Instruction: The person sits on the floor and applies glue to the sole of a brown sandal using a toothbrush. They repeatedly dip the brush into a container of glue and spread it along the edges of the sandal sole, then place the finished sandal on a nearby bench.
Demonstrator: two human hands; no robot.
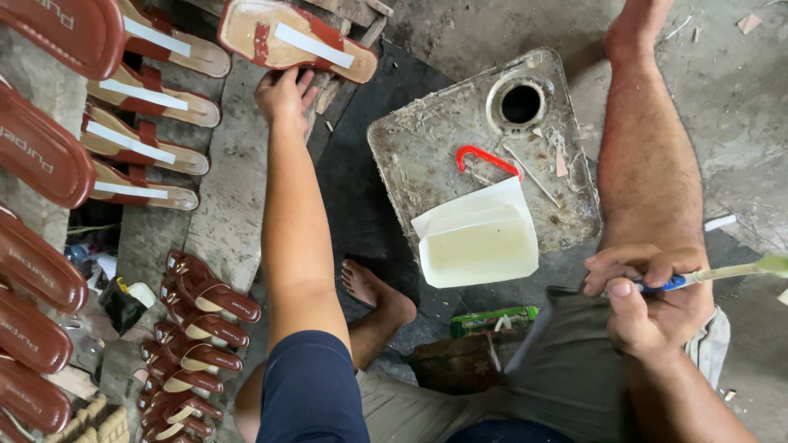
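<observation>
Sandal (295,39): top centre on a ledge, our left hand (283,94) touching its underside, fingers loosely spread.
Right hand (648,299): we grip a brush (722,275), fist closed.
Around: white glue tub (480,242) on a dirty metal can (427,139); strapped sandals (197,328) lower left.

The far sandal (297,39) is showing tan with red-brown straps and a white strip. The tub (478,238) is looking white, holding pale yellow liquid. The brush (712,275) is showing a blue handle. The near box (493,321) is showing green.
</observation>
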